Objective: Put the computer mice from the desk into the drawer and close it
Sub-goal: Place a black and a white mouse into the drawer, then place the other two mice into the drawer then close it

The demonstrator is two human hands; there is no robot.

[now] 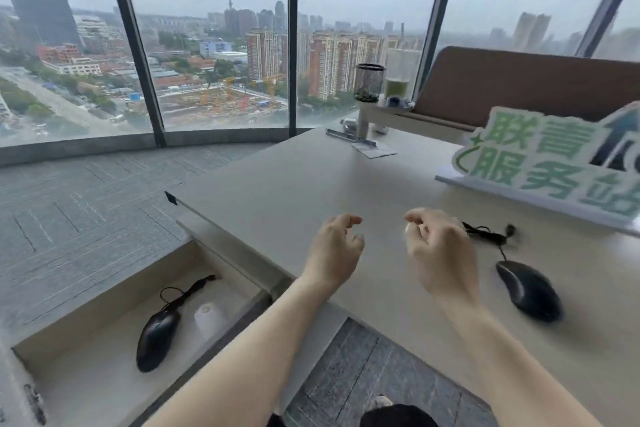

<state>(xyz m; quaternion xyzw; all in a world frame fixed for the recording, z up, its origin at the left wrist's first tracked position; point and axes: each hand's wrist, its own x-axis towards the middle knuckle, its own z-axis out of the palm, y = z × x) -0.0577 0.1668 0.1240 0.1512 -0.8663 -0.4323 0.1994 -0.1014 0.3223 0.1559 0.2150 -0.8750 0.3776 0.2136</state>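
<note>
A black wired mouse [529, 289] lies on the pale desk [311, 180] at the right, its cable bunched behind it. The drawer [83, 315] under the desk's left side stands pulled out. Inside it lie a second black wired mouse [156, 340] and a white mouse [207, 317] beside it. My left hand [334, 251] hovers over the desk's front part, fingers loosely curled, holding nothing. My right hand [438, 248] hovers just left of the mouse on the desk, fingers curled and apart from it, with nothing in them.
A large green-and-white sign [547, 163] stands on the desk at the right. At the far end are a mesh pen cup [369, 81], a clear cup [401, 74], a ruler-like strip and paper [360, 142]. Floor-to-ceiling windows lie beyond; grey carpet on the left.
</note>
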